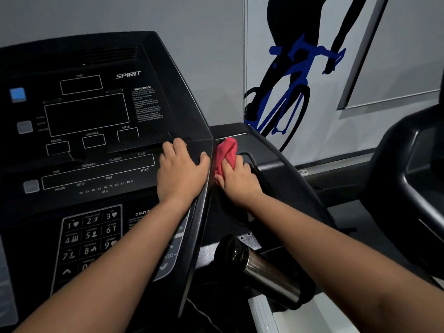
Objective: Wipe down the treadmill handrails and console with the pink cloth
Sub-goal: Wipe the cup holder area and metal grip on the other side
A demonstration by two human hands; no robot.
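The black treadmill console [96, 145] fills the left of the head view, with display windows above and a number keypad [91, 236] below. My left hand [181, 171] rests flat on the console's right edge, fingers relaxed. Just right of that edge, my right hand [236, 176] grips the bunched pink cloth [225, 152] and presses it against the console's right side tray [266, 150]. A silver and black handrail grip [266, 270] juts out below my right forearm.
A grey wall with a blue and black cyclist graphic [293, 75] stands behind the machine. Another black machine [413, 179] sits close on the right. A blue button [18, 94] is on the console's left side.
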